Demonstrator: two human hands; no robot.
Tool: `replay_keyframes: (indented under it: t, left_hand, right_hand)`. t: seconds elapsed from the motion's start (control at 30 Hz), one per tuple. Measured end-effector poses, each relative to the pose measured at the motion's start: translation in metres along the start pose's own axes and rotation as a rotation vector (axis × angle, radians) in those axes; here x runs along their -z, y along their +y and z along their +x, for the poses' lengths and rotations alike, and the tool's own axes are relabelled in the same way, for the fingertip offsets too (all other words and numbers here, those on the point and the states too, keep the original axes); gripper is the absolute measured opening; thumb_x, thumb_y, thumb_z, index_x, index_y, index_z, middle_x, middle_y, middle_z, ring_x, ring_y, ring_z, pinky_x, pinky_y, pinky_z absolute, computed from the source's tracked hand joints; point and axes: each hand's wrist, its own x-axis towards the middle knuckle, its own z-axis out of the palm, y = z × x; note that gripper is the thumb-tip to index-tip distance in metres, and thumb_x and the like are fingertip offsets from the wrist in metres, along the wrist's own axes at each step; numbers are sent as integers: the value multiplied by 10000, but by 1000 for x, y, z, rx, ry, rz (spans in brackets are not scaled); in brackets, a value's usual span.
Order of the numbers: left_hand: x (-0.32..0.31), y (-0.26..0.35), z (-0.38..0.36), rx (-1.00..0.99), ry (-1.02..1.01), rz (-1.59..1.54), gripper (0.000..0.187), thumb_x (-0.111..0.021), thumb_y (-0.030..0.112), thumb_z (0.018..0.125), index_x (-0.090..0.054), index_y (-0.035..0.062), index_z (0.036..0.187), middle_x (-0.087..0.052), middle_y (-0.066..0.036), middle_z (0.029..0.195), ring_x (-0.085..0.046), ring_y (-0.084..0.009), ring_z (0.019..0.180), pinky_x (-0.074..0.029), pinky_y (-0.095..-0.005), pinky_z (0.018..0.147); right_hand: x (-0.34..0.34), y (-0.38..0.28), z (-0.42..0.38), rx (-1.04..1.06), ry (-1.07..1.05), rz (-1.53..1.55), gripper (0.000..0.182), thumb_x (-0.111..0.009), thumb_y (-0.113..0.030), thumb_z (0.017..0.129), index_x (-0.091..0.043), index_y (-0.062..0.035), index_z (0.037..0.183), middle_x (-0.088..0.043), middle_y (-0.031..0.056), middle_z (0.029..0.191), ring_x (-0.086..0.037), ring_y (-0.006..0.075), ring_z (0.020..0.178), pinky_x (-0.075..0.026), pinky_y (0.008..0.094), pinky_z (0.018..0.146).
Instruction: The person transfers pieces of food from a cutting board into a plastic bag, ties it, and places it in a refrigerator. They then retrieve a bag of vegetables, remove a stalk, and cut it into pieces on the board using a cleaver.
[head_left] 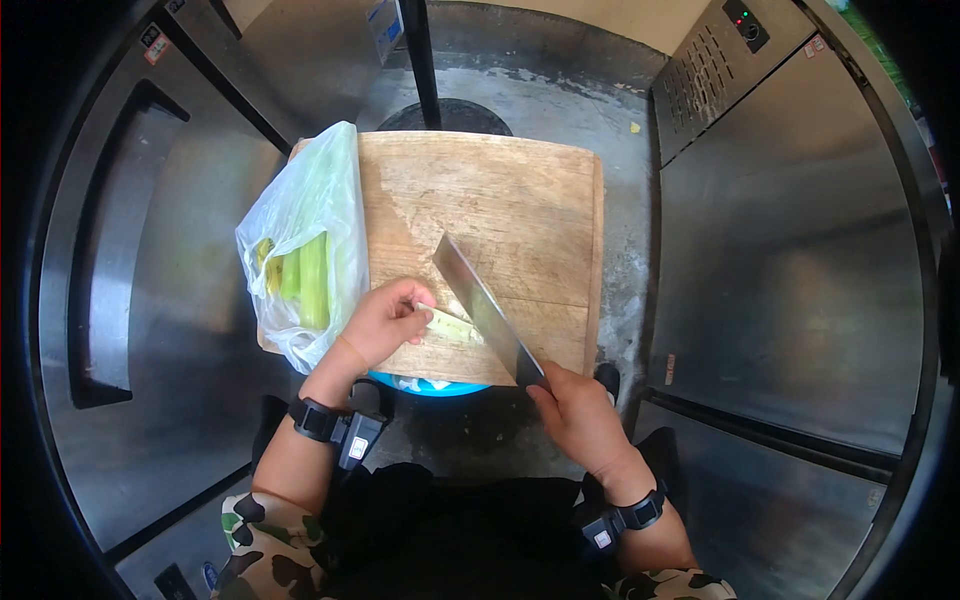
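Observation:
My right hand point(578, 415) is wrapped around the handle of a cleaver point(485, 308). Its broad steel blade slants up and to the left over a wooden cutting board point(480, 190). A pale green vegetable strip point(450, 326) lies across the lower middle of the board, its right end beside the blade. Pinched in the fingers of my left hand point(388, 322) is the strip's left end. Left of that hand, a thin translucent plastic bag point(340, 200) rests on the board with long green vegetable stalks point(314, 282) showing through its opening.
Under the board's near edge, part of a blue basin point(440, 388) sticks out. Stainless steel cabinets stand close on the left point(200, 280) and right point(790, 260). A dark post point(421, 65) rises behind the board from a round black base point(470, 117).

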Motion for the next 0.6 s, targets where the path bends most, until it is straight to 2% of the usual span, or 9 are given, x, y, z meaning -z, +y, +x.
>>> replay_keyframes:
  t: [0.13, 0.33, 0.43, 0.53, 0.6]
  left_hand:
    - [-12, -10, 6, 9, 58, -59, 116, -608, 24, 881, -586, 29, 994, -571, -9, 821, -584, -72, 669, -517, -217, 591]
    - [-12, -5, 1, 128, 81, -153, 146, -635, 48, 873, -586, 42, 1010, -566, -10, 836, -592, -81, 666, -529, -214, 580]
    - [-11, -7, 1, 189, 75, -197, 163, -645, 52, 867, -581, 44, 1016, -568, -20, 895, -597, -82, 674, -542, -223, 587]
    - [-26, -4, -1, 104, 182, -308, 156, -632, 21, 864, -575, 36, 1009, -558, -28, 944, -599, -84, 686, -555, -227, 623]
    - [-37, -10, 0, 3, 238, -373, 176, -634, 17, 865, -575, 54, 1026, -564, -3, 859, -592, -79, 684, -544, -221, 652]
  right_hand:
    - [-8, 0, -2, 47, 19, -27, 156, -587, -78, 864, -567, -2, 999, -625, 210, 819, -610, 405, 782, -490, 431, 682]
    - [0, 0, -3, -6, -21, 6, 169, -587, -85, 864, -556, 0, 1006, -618, 224, 836, -601, 413, 806, -480, 444, 687]
    - [0, 0, -4, 22, -8, 4, 172, -586, -95, 867, -551, 6, 1002, -617, 226, 826, -601, 413, 801, -477, 447, 685]
    - [-3, 1, -4, -11, -71, -74, 182, -584, -100, 869, -549, 12, 1009, -615, 230, 816, -599, 414, 800, -476, 447, 682]
    - [-3, 1, -3, -3, -59, -56, 194, -583, -102, 868, -549, 13, 1021, -617, 232, 819, -598, 415, 799, -475, 450, 682]
